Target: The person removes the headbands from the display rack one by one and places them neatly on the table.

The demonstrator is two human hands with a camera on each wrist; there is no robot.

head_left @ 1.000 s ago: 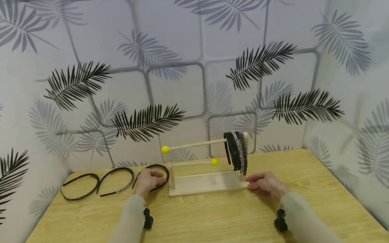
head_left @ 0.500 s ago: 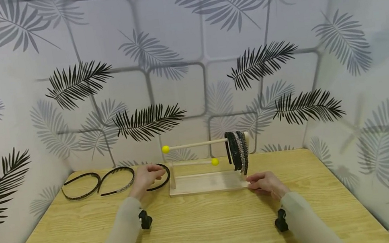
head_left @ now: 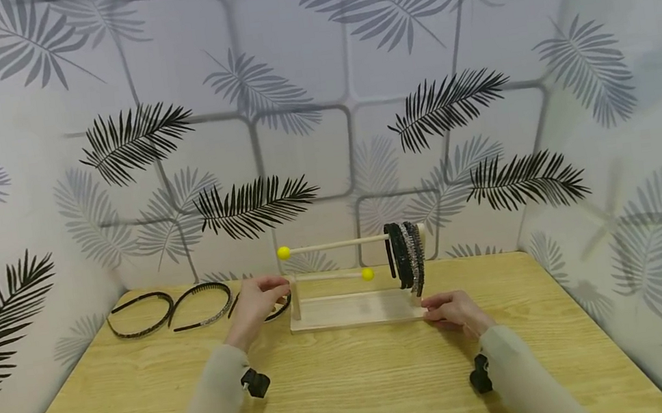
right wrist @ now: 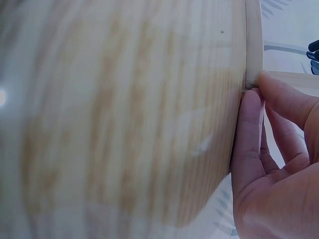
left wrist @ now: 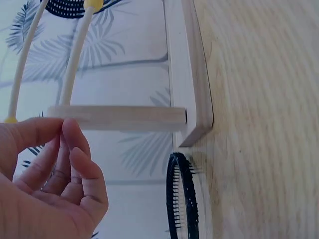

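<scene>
A wooden headband rack (head_left: 356, 309) stands on the table, with several dark and glittery headbands (head_left: 404, 256) hung at the right end of its upper rod. My left hand (head_left: 255, 309) is at the rack's left post (left wrist: 119, 117); its loosely bent fingertips meet the post's edge near the top in the left wrist view. Below that hand lies a black toothed headband (left wrist: 183, 199), partly hidden by it in the head view. My right hand (head_left: 457, 311) grips the right end of the rack's base, its thumb and fingertips at the corner (right wrist: 253, 83).
Two more headbands lie on the table to the left, a dark one (head_left: 141, 316) and one with a glittery side (head_left: 200, 305). Yellow balls cap the upper rod (head_left: 335, 244) and the lower rod (head_left: 330, 276). Patterned walls (head_left: 312, 154) enclose the table (head_left: 353, 383) behind and at the sides.
My left hand has drawn off the black headband and moved right to the rack's left post. The headband stays on the table. My right hand keeps its place at the base.
</scene>
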